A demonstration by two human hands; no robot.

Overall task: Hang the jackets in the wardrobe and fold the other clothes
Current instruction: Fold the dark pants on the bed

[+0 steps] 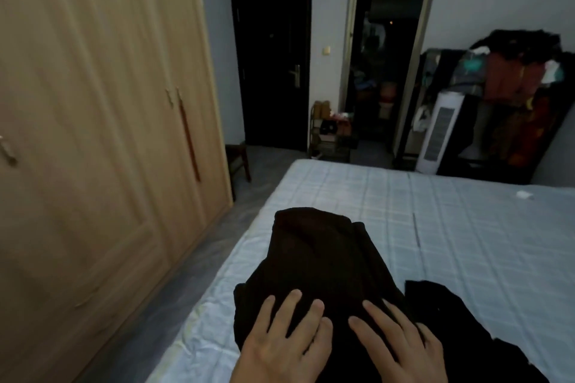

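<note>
Head view looks down at a bed (451,227) with a light blue checked sheet. A dark piece of clothing (317,258) lies on the near left part of the bed, close to the edge. It looks bunched up into a thick lump, and it is too dark to tell what kind of clothing it is.

Both hands rest flat on the near end of it. The left hand (280,336) has its fingers straight and spread out, lying on the cloth. The right hand (401,342) lies just beside it, fingers straight too, pressing on the same cloth. Neither hand is curled round anything.

A second dark cloth (460,320) lies on the bed just to the right, touching the first one near the right hand.

A tall, light wood wardrobe (93,134) stands on the left, across a strip of floor from the bed. Its doors are closed.

On the far wall is a closed black door (270,56) and, right of it, an open doorway (389,56) into a dark room. A small shoe rack (329,134) stands between them. A white tower fan (435,134) stands past the foot of the bed, next to a dark rack piled with clothes (522,71). A small white thing (523,194) lies on the far right of the bed.
</note>
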